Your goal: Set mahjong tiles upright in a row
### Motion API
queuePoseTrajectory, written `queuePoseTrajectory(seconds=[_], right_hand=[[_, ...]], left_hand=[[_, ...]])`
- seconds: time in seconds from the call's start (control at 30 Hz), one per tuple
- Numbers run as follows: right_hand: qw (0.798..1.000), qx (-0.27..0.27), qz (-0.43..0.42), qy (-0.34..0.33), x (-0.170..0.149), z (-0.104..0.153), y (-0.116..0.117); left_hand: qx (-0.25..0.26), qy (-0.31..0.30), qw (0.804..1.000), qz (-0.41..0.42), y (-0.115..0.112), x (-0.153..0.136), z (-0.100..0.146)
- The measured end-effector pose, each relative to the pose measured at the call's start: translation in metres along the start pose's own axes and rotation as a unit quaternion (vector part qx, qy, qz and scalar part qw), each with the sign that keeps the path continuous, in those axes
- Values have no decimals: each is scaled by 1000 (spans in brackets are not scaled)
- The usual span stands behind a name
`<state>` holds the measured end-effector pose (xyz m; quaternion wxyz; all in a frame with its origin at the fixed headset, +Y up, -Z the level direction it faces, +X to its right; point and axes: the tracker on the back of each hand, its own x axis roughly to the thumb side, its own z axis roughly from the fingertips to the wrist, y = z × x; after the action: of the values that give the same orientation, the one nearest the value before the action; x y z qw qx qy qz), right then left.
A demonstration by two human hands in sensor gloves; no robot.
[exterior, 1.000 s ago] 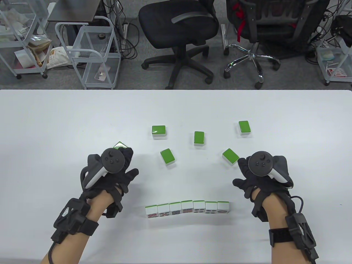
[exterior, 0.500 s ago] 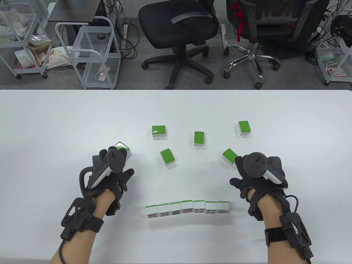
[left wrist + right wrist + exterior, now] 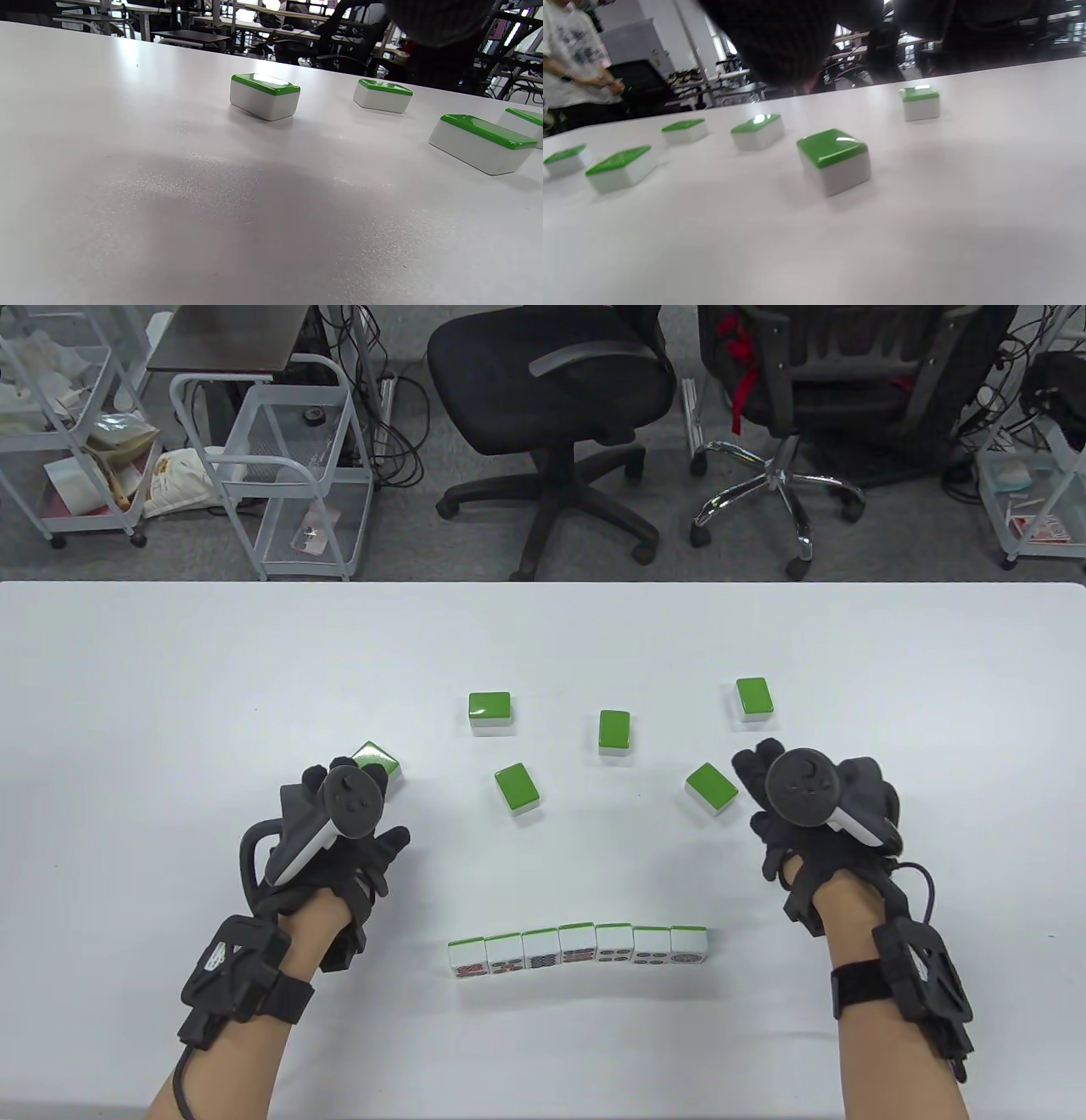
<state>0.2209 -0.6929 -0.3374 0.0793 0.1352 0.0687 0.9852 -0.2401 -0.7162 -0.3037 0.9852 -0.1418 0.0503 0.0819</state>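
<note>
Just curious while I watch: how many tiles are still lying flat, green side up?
6: far left tile by the left hand, back-left, centre-front, centre-back, one beside the right hand, back-right. None seems hidden.

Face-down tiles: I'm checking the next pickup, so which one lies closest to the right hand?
The tilted tile just left of the right hand; the other five lie farther away.
</note>
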Motion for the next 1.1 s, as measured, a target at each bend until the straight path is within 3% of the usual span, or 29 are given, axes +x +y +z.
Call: queuePoseTrajectory(seconds=[0.2, 0.3, 0.63, 0.83, 0.97, 1.1], right_hand=[[993, 104, 63, 1, 15, -49, 38], [987, 128, 97, -5, 19, -61, 48], [981, 78, 173, -25, 28, -70, 51], [986, 158, 49, -18, 24, -45, 31], [963, 268, -18, -17, 21, -7, 27], [928, 367, -57, -8, 22, 22, 41]], left_hand=[[-1, 3, 1000, 4, 0, -5, 1], [-4, 5, 1000, 4, -1, -7, 0], [-12, 10, 1000, -5, -4, -9, -1], [-13, 7, 1000, -4, -5, -9, -1], [-15, 4, 1000, -2, -5, -8, 0], [-17, 1, 1000, -3, -6, -7, 0]])
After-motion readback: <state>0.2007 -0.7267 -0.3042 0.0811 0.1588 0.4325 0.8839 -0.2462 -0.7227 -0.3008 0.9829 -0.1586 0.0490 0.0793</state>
